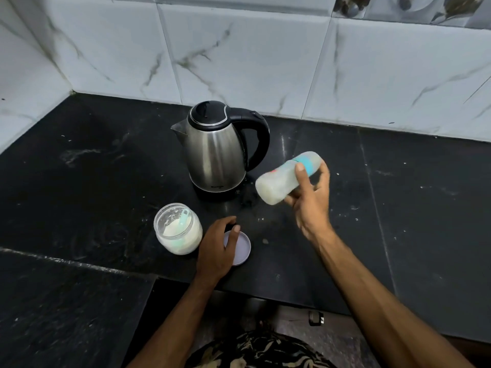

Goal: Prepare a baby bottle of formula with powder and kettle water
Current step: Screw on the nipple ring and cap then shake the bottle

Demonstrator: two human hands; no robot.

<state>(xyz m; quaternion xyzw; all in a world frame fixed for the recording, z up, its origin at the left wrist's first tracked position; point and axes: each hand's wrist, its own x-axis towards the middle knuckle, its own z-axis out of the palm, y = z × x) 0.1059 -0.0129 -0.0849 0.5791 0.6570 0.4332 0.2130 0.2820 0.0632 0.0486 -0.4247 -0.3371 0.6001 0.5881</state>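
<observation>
Patterned cloth (261,350): nearest of all, at the bottom edge between the two forearms; it plays no part in the work.
Left hand (216,248): rests on the pale round lid (240,249) near the front edge of the black counter (79,160), fingers curled over its rim; whether it is gripping or only touching, I cannot tell.
Powder jar (177,228): stands open just left of the lid, partly full of white powder, with a light blue scoop (183,217) sunk in it.
Right hand (309,193): holds the baby bottle (288,176) above the counter, thumb across the body and fingers wrapped behind, a full grip round its upper half.
Bottle state: tipped well over, base pointing near-left and the blue collar end far-right; cloudy white inside, so it looks mixed and is probably being shaken. The picture is blurred there.
Kettle (216,147): upright on its base at the far middle, lid closed, spout to the left, just left of the bottle.
Risk, leak: if the blue collar is not screwed tight, a tipped bottle will spill formula over the hand and counter.
Risk, knock: the bottle's base swings close to the kettle handle; a wide shake could strike it.
Risk, heat: fresh kettle water may make the bottle hot to hold, and the grip could slip.
Risk, jar: the open jar sits beside the left wrist; lifting the lid carelessly could nudge it over or let drips fall into the powder.
</observation>
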